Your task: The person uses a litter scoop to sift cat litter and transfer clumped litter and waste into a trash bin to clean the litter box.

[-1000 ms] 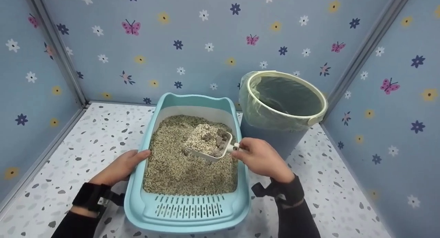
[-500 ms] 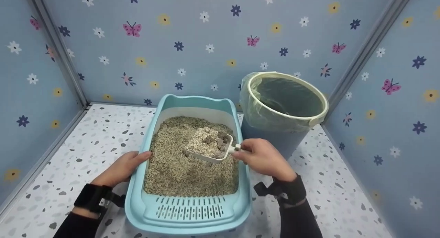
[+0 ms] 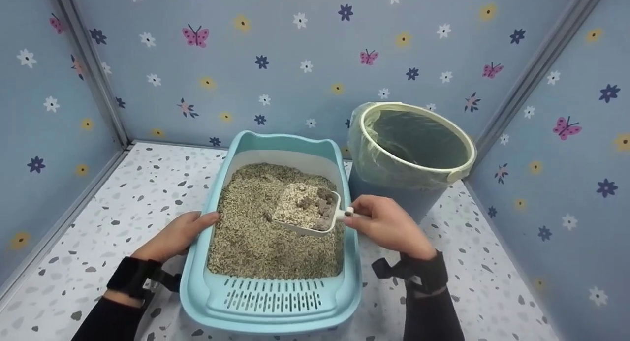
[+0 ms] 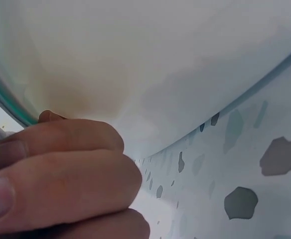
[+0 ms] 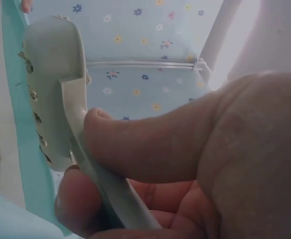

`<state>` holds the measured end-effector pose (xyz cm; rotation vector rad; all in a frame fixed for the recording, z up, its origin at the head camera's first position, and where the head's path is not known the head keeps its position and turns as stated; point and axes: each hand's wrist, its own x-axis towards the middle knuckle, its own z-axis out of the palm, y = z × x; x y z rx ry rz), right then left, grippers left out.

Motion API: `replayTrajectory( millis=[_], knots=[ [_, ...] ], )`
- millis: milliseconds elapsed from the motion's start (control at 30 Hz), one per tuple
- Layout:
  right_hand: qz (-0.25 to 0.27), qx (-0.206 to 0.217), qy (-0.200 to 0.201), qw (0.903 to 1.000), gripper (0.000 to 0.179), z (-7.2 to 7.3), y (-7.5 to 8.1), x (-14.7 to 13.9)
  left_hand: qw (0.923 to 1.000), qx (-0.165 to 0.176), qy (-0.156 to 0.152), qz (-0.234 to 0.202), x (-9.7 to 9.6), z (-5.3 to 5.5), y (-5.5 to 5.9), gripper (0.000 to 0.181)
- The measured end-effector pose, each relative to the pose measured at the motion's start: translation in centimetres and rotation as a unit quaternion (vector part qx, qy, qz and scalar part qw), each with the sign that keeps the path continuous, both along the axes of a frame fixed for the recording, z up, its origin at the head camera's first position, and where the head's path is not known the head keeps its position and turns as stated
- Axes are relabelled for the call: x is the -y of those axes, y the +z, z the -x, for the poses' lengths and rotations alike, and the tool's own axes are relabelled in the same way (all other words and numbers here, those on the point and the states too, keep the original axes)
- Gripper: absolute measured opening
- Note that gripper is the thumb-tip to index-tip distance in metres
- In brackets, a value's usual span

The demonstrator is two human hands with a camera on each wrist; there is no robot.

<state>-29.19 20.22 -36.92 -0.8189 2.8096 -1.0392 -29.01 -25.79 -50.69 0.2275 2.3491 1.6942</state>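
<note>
A pale litter scoop (image 3: 307, 208), heaped with light litter grains and grey-brown clumps, is above the litter box (image 3: 270, 316). My right hand (image 3: 389, 225) holds its short handle, thumb on one side and fingers curled round the other, as the right wrist view shows along with the slotted scoop head (image 5: 53, 89). Brownish litter (image 3: 256, 242) fills much of the blue box. At the box's left side my left hand (image 3: 174, 235) grips the rim, thumb on top. In the left wrist view its curled fingers (image 4: 71, 189) lie against the white outer wall (image 4: 160, 64).
Right behind the box stands a blue bin (image 3: 401, 193) with a translucent liner bag (image 3: 374, 159) and a cream ring (image 3: 418, 166) round its mouth. Flower-patterned panels (image 3: 295, 46) enclose the speckled floor (image 3: 162, 178) at the back and both sides.
My right hand has drawn the loaded scoop slightly right and towards me, staying over the litter. The left hand keeps its grip on the rim. The head view has shifted a little.
</note>
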Motion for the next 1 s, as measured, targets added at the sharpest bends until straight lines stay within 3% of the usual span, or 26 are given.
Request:
replayTrajectory(
  millis=[167, 300, 400, 600, 833, 1000],
  knots=[
    [0.0, 0.009, 0.011, 0.9999, 0.017, 0.2, 0.0, 0.1, 0.9999, 0.006, 0.012, -0.005, 0.0, -0.3, -0.2, 0.062],
    [-0.009, 0.0, -0.001, 1.0, 0.014, 0.0, 0.3, -1.2, 0.9995, 0.019, 0.0, -0.025, -0.4, -0.4, -0.8, 0.065],
    [-0.009, 0.008, 0.011, 0.9999, 0.014, 0.3, 0.0, -0.3, 0.9993, 0.021, 0.002, -0.03, -0.3, -0.7, -0.9, 0.066],
    [0.018, 0.019, -0.001, 0.9997, 0.015, 0.7, -0.3, 0.4, 0.9997, 0.015, 0.016, -0.01, 0.0, -0.7, -0.4, 0.065],
    [0.027, 0.019, 0.011, 0.9994, 0.016, 1.0, -0.8, 0.6, 0.9999, 0.012, -0.004, -0.002, -0.1, -0.4, -0.4, 0.065],
    [0.02, 0.017, 0.013, 0.9996, 0.014, 0.9, -0.8, 0.6, 0.9993, 0.017, 0.022, 0.026, 0.2, -0.7, 0.1, 0.064]
  ],
)
